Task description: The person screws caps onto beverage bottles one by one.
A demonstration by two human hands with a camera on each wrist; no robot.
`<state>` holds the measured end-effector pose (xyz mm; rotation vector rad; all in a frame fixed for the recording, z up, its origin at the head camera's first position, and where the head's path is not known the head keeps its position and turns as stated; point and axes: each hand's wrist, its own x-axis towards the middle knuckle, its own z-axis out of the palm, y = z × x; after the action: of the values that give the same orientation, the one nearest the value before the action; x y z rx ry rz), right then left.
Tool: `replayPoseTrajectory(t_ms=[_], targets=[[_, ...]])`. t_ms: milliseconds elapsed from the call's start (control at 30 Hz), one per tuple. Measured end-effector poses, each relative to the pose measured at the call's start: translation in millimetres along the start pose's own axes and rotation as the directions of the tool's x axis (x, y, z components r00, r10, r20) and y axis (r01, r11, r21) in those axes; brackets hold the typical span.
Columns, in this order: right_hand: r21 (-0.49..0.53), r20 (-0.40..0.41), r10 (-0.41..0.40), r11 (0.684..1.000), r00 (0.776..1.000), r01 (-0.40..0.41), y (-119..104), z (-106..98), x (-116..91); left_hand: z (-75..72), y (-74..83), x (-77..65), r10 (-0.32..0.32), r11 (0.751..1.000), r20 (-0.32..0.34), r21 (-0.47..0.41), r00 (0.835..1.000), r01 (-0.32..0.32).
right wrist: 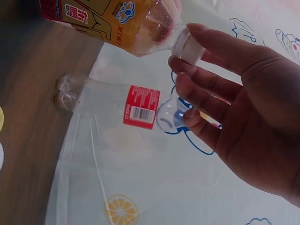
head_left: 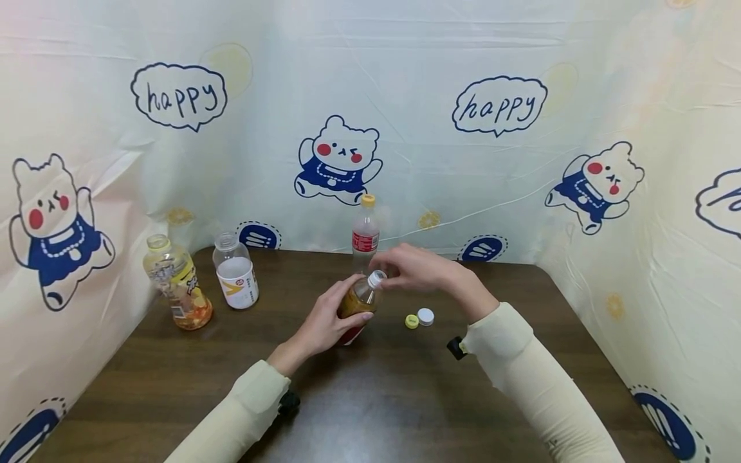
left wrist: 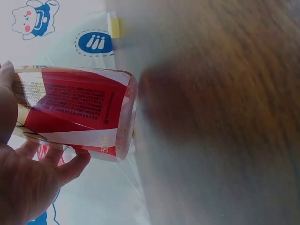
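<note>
My left hand [head_left: 324, 325] holds a tilted drink bottle [head_left: 363, 297] by its body. A red and gold label wraps this bottle [left wrist: 79, 105] in the left wrist view, where thumb and fingers lie round its sides. At the bottle's mouth my right hand [head_left: 413, 267] pinches the white cap [right wrist: 190, 49] between thumb and fingers. The cap sits at the neck; I cannot tell how tightly it is seated. Just behind stands a clear bottle [right wrist: 142, 107] with a red label and a yellow cap [head_left: 368, 200], apart from the right fingers.
A yellow cap [head_left: 411, 321] and a white cap [head_left: 425, 316] lie together on the dark wooden table [head_left: 463, 386]. At the left stand an uncapped yellow-labelled bottle [head_left: 185, 289] and an uncapped white-labelled bottle [head_left: 237, 283]. A printed curtain [head_left: 417, 148] borders the back and sides.
</note>
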<state>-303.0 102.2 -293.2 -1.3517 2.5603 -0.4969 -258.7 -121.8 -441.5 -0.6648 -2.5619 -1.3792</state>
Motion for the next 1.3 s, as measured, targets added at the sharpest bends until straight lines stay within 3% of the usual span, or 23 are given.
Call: replayPoseTrajectory(t_ms=[400,667,833,1300], targets=[[-0.088,-0.037,0.095,0.991,0.995,-0.098,-1.5,3.1,2.9,0.4,0.5,-1.2,0.014,1.0,-0.009,0.014,1.0,-0.014],[0.0,0.016,0.022,1.0,1.0,-0.022,-1.3,-4.0,-1.1,-1.3,-0.8,-1.0,0.011,1.0,-0.002,0.003,1.0,-0.011],[0.004,0.034,-0.013,1.0,0.999,0.013,-1.1,-3.6,1.0,-1.1,-1.4,-1.5,0.015,1.0,0.005,0.001,1.0,-0.015],[-0.092,-0.038,0.064,0.994,0.997,-0.067,-7.3,3.6,1.7,-1.4,-0.7,-1.8,0.001,1.0,0.018,0.003,1.0,-0.001]])
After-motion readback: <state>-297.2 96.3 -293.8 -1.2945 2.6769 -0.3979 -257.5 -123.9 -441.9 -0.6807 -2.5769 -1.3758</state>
